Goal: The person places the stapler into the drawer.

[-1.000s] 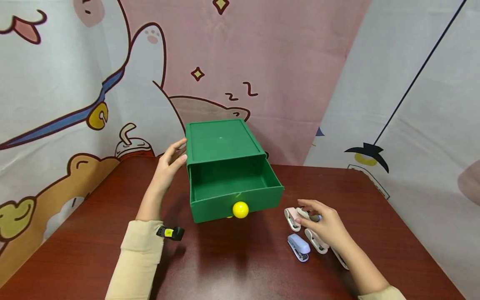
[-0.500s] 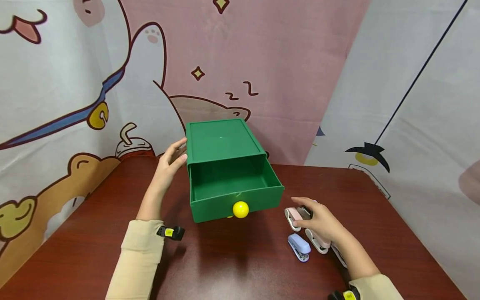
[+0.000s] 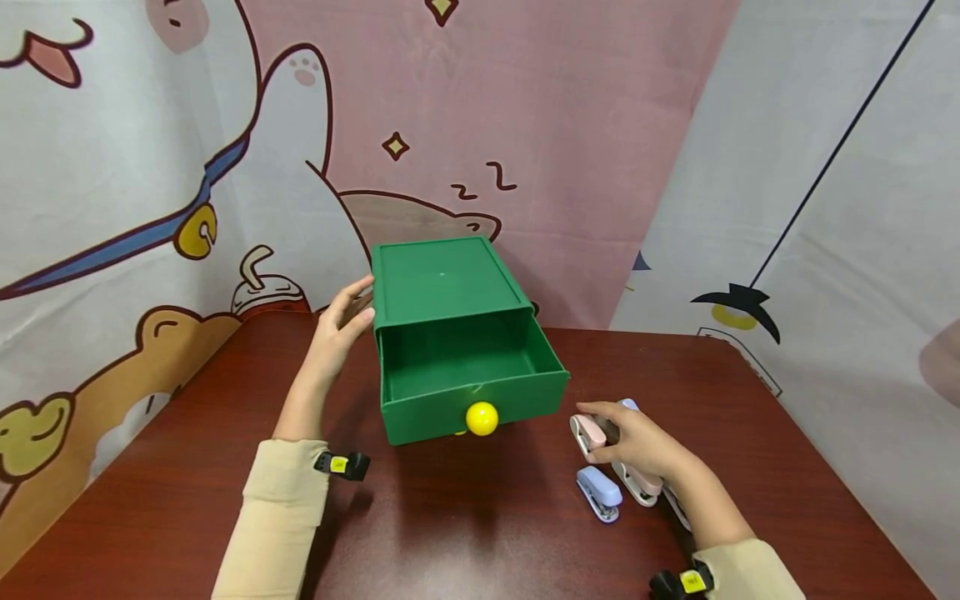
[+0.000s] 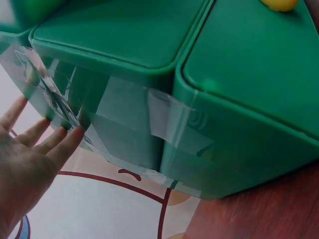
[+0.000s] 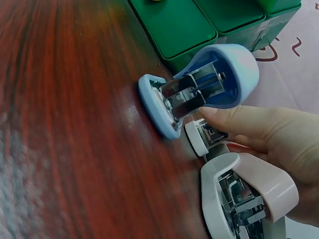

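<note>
A green drawer cabinet (image 3: 450, 279) stands on the table with its top drawer (image 3: 450, 408) pulled out, a yellow ball knob (image 3: 482, 418) on the front. My left hand (image 3: 337, 325) rests its spread fingertips against the cabinet's left side, by clear tape (image 4: 134, 112) in the left wrist view. My right hand (image 3: 637, 437) is over the staplers, thumb and forefinger apart on either side of a pink stapler (image 3: 587, 435); contact is unclear. A blue stapler (image 3: 598, 493) lies nearer me. A pale pink stapler (image 3: 637, 483) sits under the right hand.
Another stapler (image 3: 677, 508) lies partly hidden by the right forearm. One more bluish stapler (image 3: 628, 404) shows behind the right hand. The dark red wooden table (image 3: 510, 533) meets a cartoon-printed curtain (image 3: 562, 167) at the back.
My right hand has moved left and lower, from above the staplers to around the pink one; its wrist strap has come into view. The left hand and cabinet have not visibly moved.
</note>
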Demonstrator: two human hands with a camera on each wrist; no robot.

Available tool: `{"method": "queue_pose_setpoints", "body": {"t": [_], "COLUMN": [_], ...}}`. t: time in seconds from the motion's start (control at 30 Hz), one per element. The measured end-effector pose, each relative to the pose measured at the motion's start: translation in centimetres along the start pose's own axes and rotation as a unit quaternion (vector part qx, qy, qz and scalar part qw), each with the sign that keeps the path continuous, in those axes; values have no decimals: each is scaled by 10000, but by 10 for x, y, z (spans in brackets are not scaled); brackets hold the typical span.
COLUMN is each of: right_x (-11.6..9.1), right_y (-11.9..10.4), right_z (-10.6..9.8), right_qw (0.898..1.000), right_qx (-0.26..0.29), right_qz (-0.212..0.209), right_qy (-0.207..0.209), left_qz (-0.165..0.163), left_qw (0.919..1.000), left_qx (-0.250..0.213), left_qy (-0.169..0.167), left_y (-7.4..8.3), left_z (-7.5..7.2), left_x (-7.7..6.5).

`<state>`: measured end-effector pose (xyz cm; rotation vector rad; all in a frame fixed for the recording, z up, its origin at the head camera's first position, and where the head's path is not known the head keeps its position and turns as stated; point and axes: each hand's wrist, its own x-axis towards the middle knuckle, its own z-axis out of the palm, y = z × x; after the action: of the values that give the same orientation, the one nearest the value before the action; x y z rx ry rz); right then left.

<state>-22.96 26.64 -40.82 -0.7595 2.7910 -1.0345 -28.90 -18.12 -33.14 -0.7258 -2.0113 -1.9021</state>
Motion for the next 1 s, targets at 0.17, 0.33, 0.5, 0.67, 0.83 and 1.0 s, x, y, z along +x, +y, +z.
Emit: {"method": "queue_pose_setpoints", "body": {"t": [0.17,0.33,0.5,0.67,0.83,1.0], "right_x": [0,0,-1,-1,-1,-2], "right_y": [1,1,2,2,0,-7], "right_z": [0,2,4,4,1,-3], "right_qw": [9999,9999,9998,9981,9958,9937], "right_qx": [-117,-92,-79,-201,-15,153], "right_qz": [-56,10,-38,-92,-61,-131], "right_qy": [45,51,203,570,917,1106], "left_qz": [11,-12,-18,-10,18,8], "left_qw": [10000,10000,10000,10000,10000,10000], "left_qx": [-11,-1,15,10,-10,5], "left_qy": [-13,-19,-42,-49,-69,-65], "left_y": [0,0,-1,-1,-1,-2], "left_z": [0,0,-1,-1,-1,-1], "left_x": [0,0,-1,-2,-1,-1]}}
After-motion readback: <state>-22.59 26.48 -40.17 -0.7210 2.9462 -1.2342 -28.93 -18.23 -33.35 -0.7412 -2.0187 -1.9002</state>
